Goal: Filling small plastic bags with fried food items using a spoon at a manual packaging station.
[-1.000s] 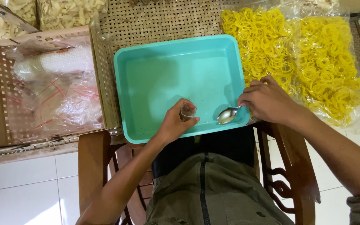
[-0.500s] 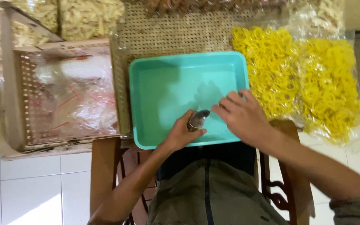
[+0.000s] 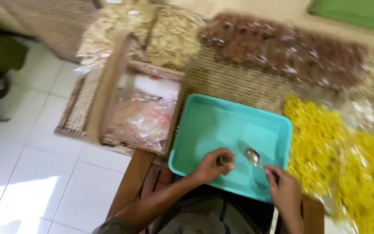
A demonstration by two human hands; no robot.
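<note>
We grip a small jar (image 3: 224, 159) in our left hand (image 3: 211, 167) over the teal tray (image 3: 204, 117) so spills stay inside, while our right hand (image 3: 284, 193) grasps the spoon (image 3: 253, 157) beside it.

Daylight, fairly bright, soft and even overall. Strongest light on the white floor tiles (image 3: 35, 186) at lower left, washed nearly to pure white there; source probably off-frame to the left. Heavy motion blur across the whole view: bagged snacks along the top smeared, yellow crackers (image 3: 347, 173) at right streaked, no fine detail. Teal tray (image 3: 204, 117) shows faint sheen on its floor, soft shadows beneath the hands. Spoon (image 3: 253, 157) carries a small highlight. Upper left corner dim.
</note>
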